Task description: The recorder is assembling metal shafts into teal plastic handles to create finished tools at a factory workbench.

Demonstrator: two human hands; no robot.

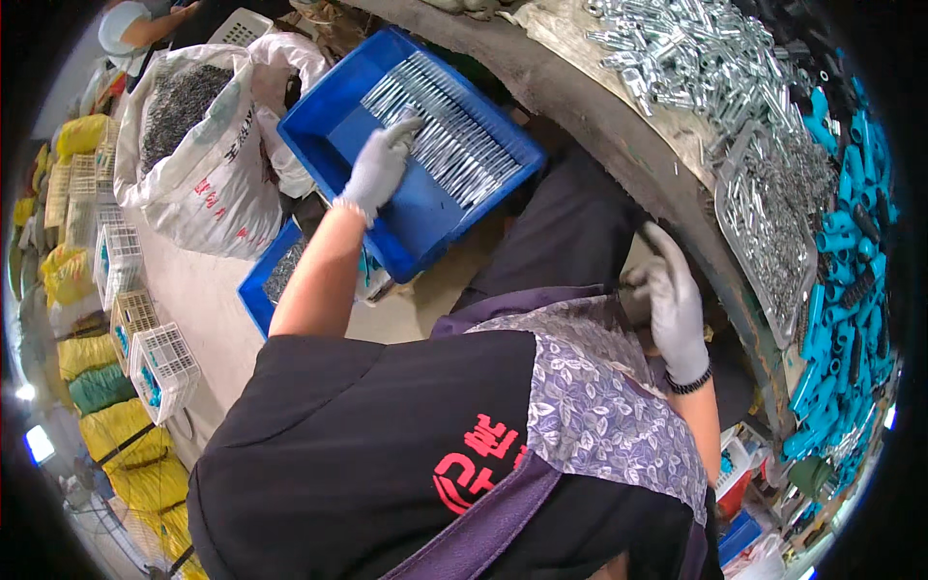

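- a worker in a black shirt and a purple patterned apron sits at a workbench, both hands in pale gloves.
- the left hand reaches into a blue tray, its fingers close together over the metal rods; whether they grip one, the view cannot tell.
- the rods, silvery and slim, lie side by side in a long band along the far side of the tray, which sits slanted beside the worker's dark-trousered leg.
- the right hand, a dark bracelet at its wrist, hangs near the bench edge above the lap, fingers bent and apart.
- on the bench, shiny metal pieces lie heaped near a shallow tray of small hardware, with teal handles piled alongside.
- at left, a white sack stands open, full of small dark parts, next to a smaller blue bin.
- farther off, plastic baskets and yellow bundles line the floor, and another person shows at the upper left.
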